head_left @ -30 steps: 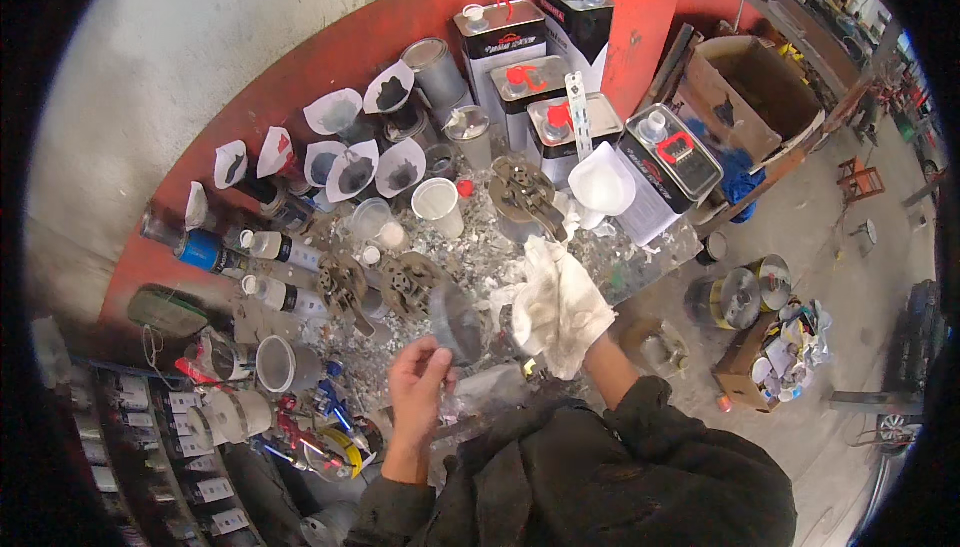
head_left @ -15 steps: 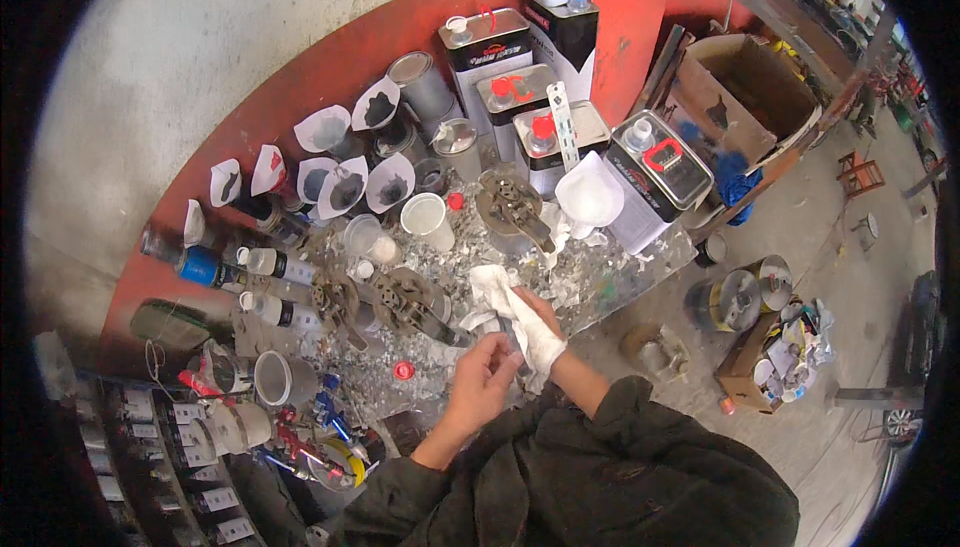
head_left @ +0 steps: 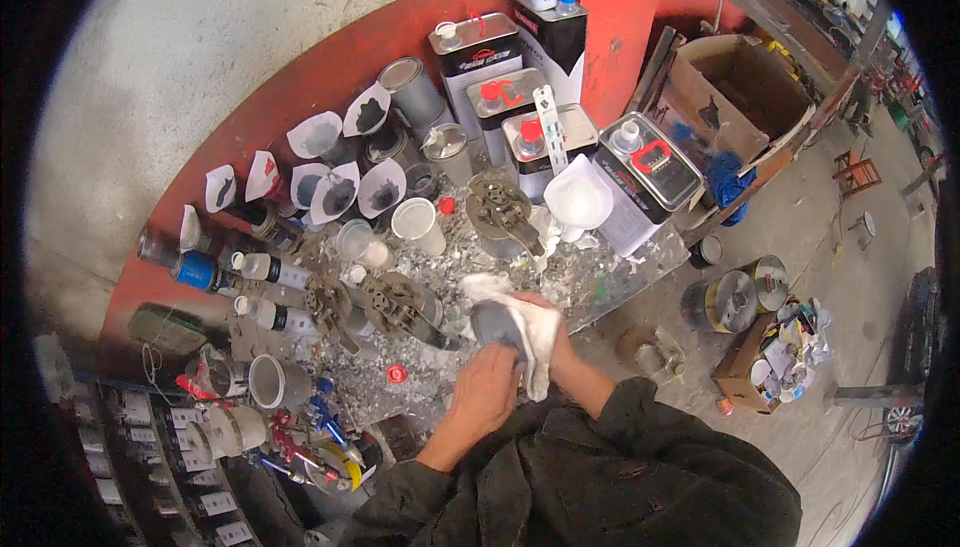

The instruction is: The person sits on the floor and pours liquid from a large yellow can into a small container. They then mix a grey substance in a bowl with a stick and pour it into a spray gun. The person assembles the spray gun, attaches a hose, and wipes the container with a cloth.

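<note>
In front of me, over the near edge of the bench, my left hand has its fingers curled on a dark grey cup. The cup's round end faces away from my body; whether it is the mouth or the base I cannot make out. My right hand is wrapped round the cup's right side with a white cloth between palm and cup. Part of the cloth sticks out beyond the cup's far side, and a corner hangs down by my right wrist. Close to the left of the cup is a grimy lidded can.
On the paint-spattered bench stand rectangular solvent tins, a white paper strainer, an off-white cup and used strainers. A red cap lies near my left forearm. Spray guns are at lower left, a rubbish box on the floor.
The cup has turned so that its round grey end shows, where the cloth covered more of it before. My left hand's fingers have closed in on its near edge.
</note>
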Available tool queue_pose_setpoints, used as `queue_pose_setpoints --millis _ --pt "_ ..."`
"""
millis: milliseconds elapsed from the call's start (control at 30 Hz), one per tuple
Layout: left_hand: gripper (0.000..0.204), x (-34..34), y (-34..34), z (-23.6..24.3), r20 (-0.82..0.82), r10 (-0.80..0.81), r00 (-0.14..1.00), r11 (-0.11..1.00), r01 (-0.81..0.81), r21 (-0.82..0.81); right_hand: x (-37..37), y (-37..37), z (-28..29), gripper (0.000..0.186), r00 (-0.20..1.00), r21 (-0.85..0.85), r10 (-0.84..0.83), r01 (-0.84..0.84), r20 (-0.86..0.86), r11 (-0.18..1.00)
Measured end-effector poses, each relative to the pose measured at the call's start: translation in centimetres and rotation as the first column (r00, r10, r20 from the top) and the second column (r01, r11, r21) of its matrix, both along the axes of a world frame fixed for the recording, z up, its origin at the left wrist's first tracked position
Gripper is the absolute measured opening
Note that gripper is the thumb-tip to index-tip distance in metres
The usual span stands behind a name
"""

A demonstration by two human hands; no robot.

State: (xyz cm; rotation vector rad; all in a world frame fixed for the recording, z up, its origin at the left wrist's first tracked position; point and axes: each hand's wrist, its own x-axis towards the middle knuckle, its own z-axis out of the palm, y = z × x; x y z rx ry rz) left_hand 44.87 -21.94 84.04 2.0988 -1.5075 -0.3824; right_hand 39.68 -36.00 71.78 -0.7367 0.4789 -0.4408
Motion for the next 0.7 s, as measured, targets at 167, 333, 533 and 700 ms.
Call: queue_pose_setpoints --millis 167,333,533,700 --pt "0.016 -0.9 -0.9 0.5 -0.348 0.210 0.914 0.967 -0.247 -0.066 -2.6 1.4 1.3 0.031 0.992 -0.248 0.091 -0.109 -0.084 0.963" --pt "0.019 -0.9 -2.2 2.2 -0.439 0.052 0.897 0.997 -0.074 -0.034 -3.6 0.1 -10.5 0.045 0.994 0.118 0.096 -0.102 0.054 0.988" --pt "0.020 -0.7 -1.1 0.1 0.006 -0.323 0.947 0.946 0.322 0.031 -3.4 -0.5 4.7 0.047 0.951 -0.140 0.227 -0.201 0.209 0.970" --pt "0.021 -0.7 -1.7 -1.3 -0.034 -0.290 0.956 0.957 0.290 -0.011 -2.8 -0.5 3.2 0.039 0.955 0.024 0.183 -0.194 0.233 0.981"
